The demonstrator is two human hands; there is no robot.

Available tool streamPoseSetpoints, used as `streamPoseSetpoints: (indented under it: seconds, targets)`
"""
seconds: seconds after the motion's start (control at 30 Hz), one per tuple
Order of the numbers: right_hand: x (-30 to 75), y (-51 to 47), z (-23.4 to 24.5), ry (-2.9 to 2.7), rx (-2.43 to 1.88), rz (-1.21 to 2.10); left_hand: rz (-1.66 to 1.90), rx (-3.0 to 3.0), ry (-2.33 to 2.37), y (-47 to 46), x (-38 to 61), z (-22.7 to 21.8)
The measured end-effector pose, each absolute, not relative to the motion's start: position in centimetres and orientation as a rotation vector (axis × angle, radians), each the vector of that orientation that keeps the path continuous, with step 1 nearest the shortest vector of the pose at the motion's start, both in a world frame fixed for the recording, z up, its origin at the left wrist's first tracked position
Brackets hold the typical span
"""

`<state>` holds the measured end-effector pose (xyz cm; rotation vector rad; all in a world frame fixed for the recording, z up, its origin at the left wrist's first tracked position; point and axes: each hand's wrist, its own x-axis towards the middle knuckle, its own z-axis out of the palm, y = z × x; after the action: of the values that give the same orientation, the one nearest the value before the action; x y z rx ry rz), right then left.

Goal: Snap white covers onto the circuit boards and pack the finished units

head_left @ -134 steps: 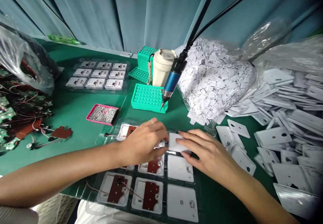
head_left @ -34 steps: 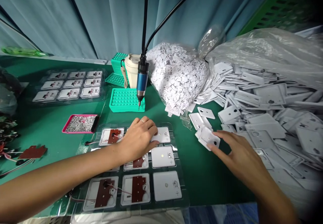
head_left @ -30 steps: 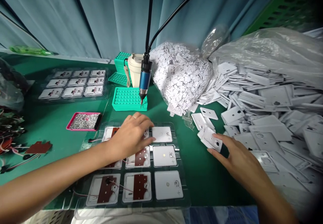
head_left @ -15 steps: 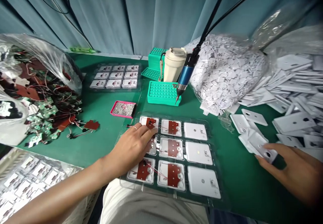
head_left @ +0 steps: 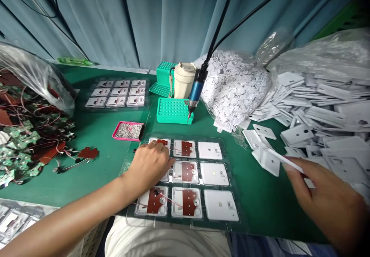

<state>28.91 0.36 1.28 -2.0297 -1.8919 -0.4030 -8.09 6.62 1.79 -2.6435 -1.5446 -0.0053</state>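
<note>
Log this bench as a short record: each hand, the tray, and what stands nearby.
Left hand: resting on the clear plastic tray, fingers on its top-left plate
Right hand: holding a white plastic plate, seen nearly edge-on
Tray contents: nine compartments; visible left and middle plates carry red-brown sheets, right column plain white
Nearby: blue electric screwdriver hanging above a teal block; pink tray of small metal parts
</note>
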Motion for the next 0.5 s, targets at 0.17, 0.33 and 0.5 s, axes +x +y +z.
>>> streamPoseSetpoints:
  seconds: [0.17,0.33,0.5]
  targets:
    - [25.8,0.1,1.2,-1.827,-2.054,0.381,0.148,-2.633,-1.810,7.0,-7.9,2.4]
    - [26.7,0.6,-0.4,-1.897,-2.130,0.276,0.142,-2.650,-1.903,6.6,-7.7,2.8]
    - [26.9,0.1,-0.6,-2.064,-1.982,0.028,0.190,-2.672,-1.921,6.7,-7.3,2.3]
